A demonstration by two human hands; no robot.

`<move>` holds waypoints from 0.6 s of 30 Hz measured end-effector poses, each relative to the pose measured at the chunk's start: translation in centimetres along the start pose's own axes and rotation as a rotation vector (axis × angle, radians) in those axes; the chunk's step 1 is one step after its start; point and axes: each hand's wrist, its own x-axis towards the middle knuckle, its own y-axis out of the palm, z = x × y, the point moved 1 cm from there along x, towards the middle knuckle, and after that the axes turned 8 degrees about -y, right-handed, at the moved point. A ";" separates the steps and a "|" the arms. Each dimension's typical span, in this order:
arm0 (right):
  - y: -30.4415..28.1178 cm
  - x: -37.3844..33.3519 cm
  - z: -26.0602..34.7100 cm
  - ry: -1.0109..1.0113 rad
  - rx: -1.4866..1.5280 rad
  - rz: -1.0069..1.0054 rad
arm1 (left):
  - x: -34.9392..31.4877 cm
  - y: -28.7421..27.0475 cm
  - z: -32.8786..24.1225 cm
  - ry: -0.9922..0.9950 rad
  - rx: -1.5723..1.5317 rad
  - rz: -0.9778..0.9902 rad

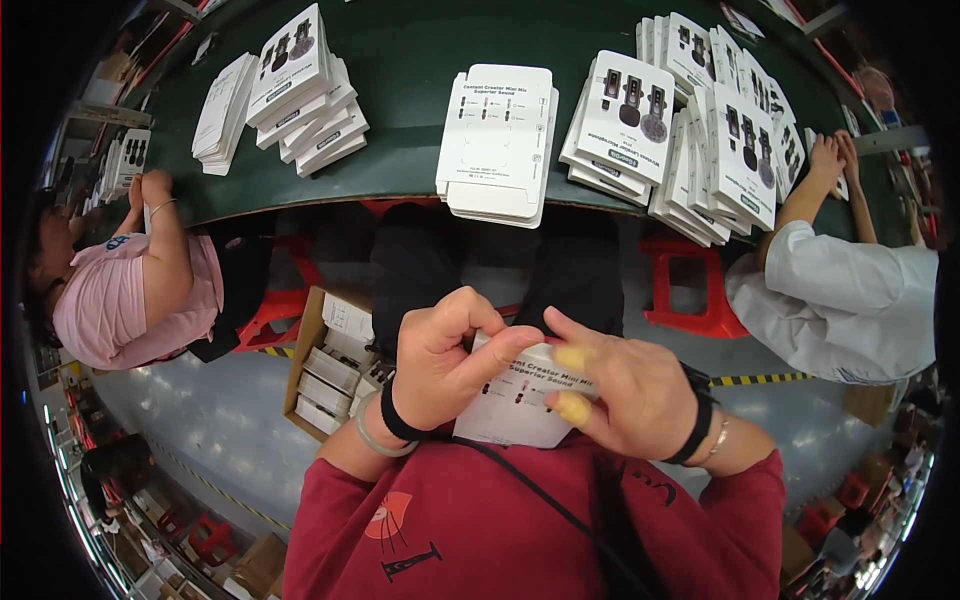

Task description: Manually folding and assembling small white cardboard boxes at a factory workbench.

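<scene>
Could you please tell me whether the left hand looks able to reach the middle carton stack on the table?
Probably yes: the middle carton stack sits at the near edge of the green table, with nothing visibly blocking, though the left hand holds a white carton.

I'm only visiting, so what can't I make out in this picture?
All in the head view:
White box: its underside, hidden by its own printed face.
Right hand: one yellow-covered fingertip, blurred.
Brown carton: part of it, hidden behind the left forearm.
</scene>
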 end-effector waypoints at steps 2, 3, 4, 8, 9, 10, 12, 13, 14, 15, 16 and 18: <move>-2.5 1.5 -0.3 0.042 0.087 0.138 | 0.4 -0.1 -0.6 0.077 0.071 0.051; -3.8 2.3 -0.7 0.084 0.167 0.278 | 0.7 -0.1 -0.7 0.076 0.072 0.044; -4.7 2.6 -0.9 0.131 0.244 0.415 | 1.3 0.1 -0.9 0.072 -0.106 -0.008; -6.6 2.1 -0.9 0.182 0.193 -0.144 | 7.8 -1.3 -1.2 0.091 -0.297 -0.339; -6.3 2.9 -1.4 0.223 0.088 -0.378 | 10.1 -2.2 -0.6 0.096 -0.128 -0.427; -5.5 3.9 -2.6 0.236 0.007 -0.591 | 11.5 -3.5 1.5 0.080 0.162 -0.488; -3.8 5.3 -6.5 0.090 -0.288 -0.550 | 13.7 -4.2 5.4 0.067 0.443 -0.530; -2.9 5.7 -8.4 -0.046 -0.589 -0.503 | 14.6 -3.8 6.4 0.016 0.687 -0.508; -2.1 5.9 -10.0 -0.045 -0.594 -0.505 | 15.3 -3.6 7.3 -0.037 0.931 -0.482; -1.1 6.1 -11.7 -0.009 -0.678 -0.500 | 15.5 -3.7 7.7 -0.040 0.933 -0.485; -0.4 6.0 -12.8 0.034 -0.770 -0.495 | 15.9 -3.8 7.8 -0.079 0.857 -0.454; 0.9 5.9 -14.0 0.107 -0.828 -0.481 | 16.5 -4.0 8.3 -0.159 0.707 -0.394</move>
